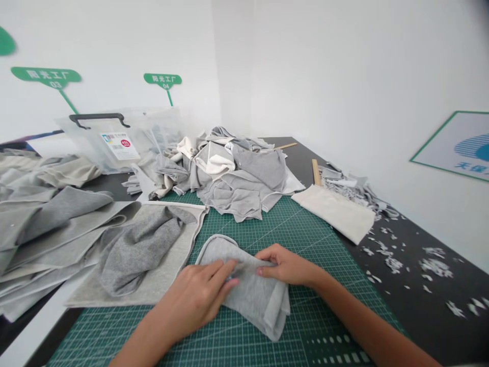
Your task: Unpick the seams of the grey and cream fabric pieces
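A light grey piece of fabric [252,295], folded over on itself, lies on the green cutting mat [298,229]. My right hand [284,264] pinches its upper right edge between thumb and fingers. On its left part rests my left hand [206,288], fingers extended and a little apart, with the thumb beside them; whether something small is under the fingertips is hidden. To the left, a crumpled darker grey cloth [139,250] sits on a flat light grey piece [153,293].
Stacked grey cloths [49,224] cover the left side. Behind are a clear plastic box [95,135] and a fabric heap [244,168]. At right lie a folded cream cloth [336,211], a wooden strip [316,172] and scattered scraps [437,265].
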`<state>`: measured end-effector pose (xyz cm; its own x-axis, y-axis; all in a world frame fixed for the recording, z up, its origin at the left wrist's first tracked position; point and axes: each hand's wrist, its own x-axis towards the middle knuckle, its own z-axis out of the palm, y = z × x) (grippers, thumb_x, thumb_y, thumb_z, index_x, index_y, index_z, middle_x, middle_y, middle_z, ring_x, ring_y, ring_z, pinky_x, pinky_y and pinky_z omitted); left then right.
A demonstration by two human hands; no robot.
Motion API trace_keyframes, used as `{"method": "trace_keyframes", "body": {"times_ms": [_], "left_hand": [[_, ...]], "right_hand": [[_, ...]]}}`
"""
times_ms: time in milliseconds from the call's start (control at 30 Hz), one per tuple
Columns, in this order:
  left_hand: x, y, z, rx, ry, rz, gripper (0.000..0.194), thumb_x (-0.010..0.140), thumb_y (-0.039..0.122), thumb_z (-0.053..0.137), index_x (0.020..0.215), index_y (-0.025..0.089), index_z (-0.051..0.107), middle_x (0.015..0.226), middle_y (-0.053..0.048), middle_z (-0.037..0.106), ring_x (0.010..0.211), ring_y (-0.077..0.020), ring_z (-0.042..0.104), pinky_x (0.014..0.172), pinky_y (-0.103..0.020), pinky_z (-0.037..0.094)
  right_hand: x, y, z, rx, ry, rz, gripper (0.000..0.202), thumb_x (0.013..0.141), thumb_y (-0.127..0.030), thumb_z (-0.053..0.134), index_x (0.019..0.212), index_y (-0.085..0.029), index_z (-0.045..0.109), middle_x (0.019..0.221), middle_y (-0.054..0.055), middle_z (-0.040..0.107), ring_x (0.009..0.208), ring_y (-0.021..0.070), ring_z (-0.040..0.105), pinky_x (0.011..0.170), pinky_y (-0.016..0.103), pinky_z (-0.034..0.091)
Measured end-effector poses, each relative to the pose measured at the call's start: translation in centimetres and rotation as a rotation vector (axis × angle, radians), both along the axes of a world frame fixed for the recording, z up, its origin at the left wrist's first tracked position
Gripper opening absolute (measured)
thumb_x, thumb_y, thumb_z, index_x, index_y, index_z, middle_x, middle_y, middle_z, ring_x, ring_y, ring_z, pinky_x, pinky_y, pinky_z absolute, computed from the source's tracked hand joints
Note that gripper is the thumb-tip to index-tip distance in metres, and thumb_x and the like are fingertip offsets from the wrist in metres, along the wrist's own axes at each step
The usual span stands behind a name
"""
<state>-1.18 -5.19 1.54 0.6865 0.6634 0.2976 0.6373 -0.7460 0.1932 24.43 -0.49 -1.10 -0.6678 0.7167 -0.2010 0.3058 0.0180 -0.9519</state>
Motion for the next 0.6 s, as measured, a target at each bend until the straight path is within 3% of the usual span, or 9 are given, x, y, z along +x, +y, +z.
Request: {"method": "trace_keyframes", "body": {"times_ms": [133,367,600], "left_hand": [[-1.4,1.0,0.1,0.041,-0.05,0.107,0.027,0.098,0.024,0.04,0.12,0.017,0.054,0.086,-0.007,0.065,0.072,-0.0179,0.065,0.064,-0.028,0.053],[-2.9,0.6,-0.4,-0.053,0.002,0.147,0.031,0.097,0.028,0.043,0.126,0.019,0.051,0.096,-0.008,0.066,0.078,-0.0188,0.065,0.072,-0.03,0.053],[-3.7,-0.3,-0.6,0.023,0.122,0.26,0.033,0.098,0.03,0.042,0.128,0.017,0.048,0.087,-0.006,0.065,0.068,-0.0189,0.064,0.059,-0.028,0.051]], "right_hand": [[0.1,0.0,-0.1,0.007,-0.003,0.005,0.025,0.082,-0.035,0.061,0.093,-0.015,0.072,0.087,0.0,0.07,0.077,0.0168,0.062,0.067,0.024,0.047],[0.1,0.1,-0.1,-0.019,0.013,-0.001,0.024,0.081,-0.034,0.062,0.092,-0.015,0.072,0.09,0.001,0.071,0.079,0.018,0.064,0.067,0.025,0.048],[0.1,0.1,0.3,-0.071,0.028,0.005,0.025,0.082,-0.035,0.062,0.094,-0.016,0.072,0.092,0.002,0.072,0.083,0.0196,0.065,0.072,0.027,0.049]]}}
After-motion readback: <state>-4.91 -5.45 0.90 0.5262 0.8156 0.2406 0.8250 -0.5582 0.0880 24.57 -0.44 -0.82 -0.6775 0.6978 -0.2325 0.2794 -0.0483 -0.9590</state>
